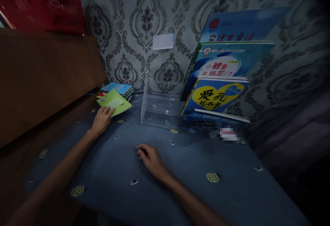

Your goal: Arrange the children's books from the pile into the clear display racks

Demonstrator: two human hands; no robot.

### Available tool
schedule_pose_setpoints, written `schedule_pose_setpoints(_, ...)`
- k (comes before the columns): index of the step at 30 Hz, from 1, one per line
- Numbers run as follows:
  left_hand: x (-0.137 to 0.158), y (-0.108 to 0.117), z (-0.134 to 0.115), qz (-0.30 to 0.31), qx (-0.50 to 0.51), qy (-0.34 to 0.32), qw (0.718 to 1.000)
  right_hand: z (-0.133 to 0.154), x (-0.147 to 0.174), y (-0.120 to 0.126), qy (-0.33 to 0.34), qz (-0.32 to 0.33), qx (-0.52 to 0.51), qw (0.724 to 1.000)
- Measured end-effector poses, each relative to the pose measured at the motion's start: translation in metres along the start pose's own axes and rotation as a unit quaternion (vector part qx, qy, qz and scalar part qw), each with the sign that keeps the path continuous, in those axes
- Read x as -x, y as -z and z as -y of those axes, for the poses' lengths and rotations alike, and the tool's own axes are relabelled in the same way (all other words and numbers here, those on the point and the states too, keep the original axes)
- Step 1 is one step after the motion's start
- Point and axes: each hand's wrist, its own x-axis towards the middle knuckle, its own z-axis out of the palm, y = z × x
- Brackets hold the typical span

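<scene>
My left hand [102,119] is closed on the near left edge of a thin green book [114,102]. That book lies askew over a small pile topped by a light blue book [117,88]. My right hand [151,160] rests near the middle of the table, with fingers loosely curled, a gap at the thumb, and nothing visible in it. Beyond it stands a clear stepped rack [161,117]. On the rack's right side, several picture books lean in tiers, among them a blue book with a yellow heart [216,96] and a teal book [247,59].
A blue patterned cloth [185,184] covers the table. Brown wooden furniture [48,78] borders the left, with a red plastic basket [43,6] above it. Patterned wallpaper with a white paper label [163,42] is behind the rack. A blurred-out patch hides something at the rack's lower right.
</scene>
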Motion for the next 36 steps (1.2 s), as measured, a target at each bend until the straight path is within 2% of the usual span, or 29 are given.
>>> schedule_pose_setpoints(3, 0.029, 0.001, -0.007, 0.016, -0.020, -0.012, 1.000, -0.002, -0.001, -0.001, 0.003, -0.016, -0.004, 1.000)
schedule_pose_setpoints(8, 0.071, 0.010, -0.024, 0.077, -0.037, -0.035, 0.996, -0.004, -0.002, -0.001, 0.029, -0.034, -0.003, 0.999)
schedule_pose_setpoints(13, 0.107, 0.024, -0.046, 0.087, -0.050, -0.081, 0.992, 0.004, 0.007, -0.002, 0.110, -0.107, 0.063, 0.986)
schedule_pose_setpoints(15, 0.122, 0.027, -0.054, 0.083, -0.042, -0.107, 0.990, 0.010, 0.011, 0.000, 0.147, -0.114, 0.099, 0.978)
schedule_pose_setpoints(18, 0.147, 0.028, -0.064, 0.062, -0.014, -0.157, 0.986, 0.014, 0.015, 0.006, 0.188, -0.081, 0.167, 0.964)
schedule_pose_setpoints(22, 0.173, 0.036, -0.081, 0.021, 0.032, -0.246, 0.969, 0.017, 0.019, 0.016, 0.196, 0.022, 0.245, 0.949)
schedule_pose_setpoints(27, 0.186, 0.064, -0.117, 0.076, 0.077, -0.320, 0.941, 0.020, 0.030, 0.018, 0.216, 0.109, 0.285, 0.927)
schedule_pose_setpoints(31, 0.185, 0.073, -0.136, 0.118, 0.109, -0.359, 0.919, 0.018, 0.034, 0.019, 0.188, 0.122, 0.308, 0.925)
schedule_pose_setpoints(36, 0.179, 0.073, -0.138, 0.153, 0.140, -0.377, 0.903, 0.006, 0.024, 0.035, 0.102, 0.111, 0.343, 0.927)
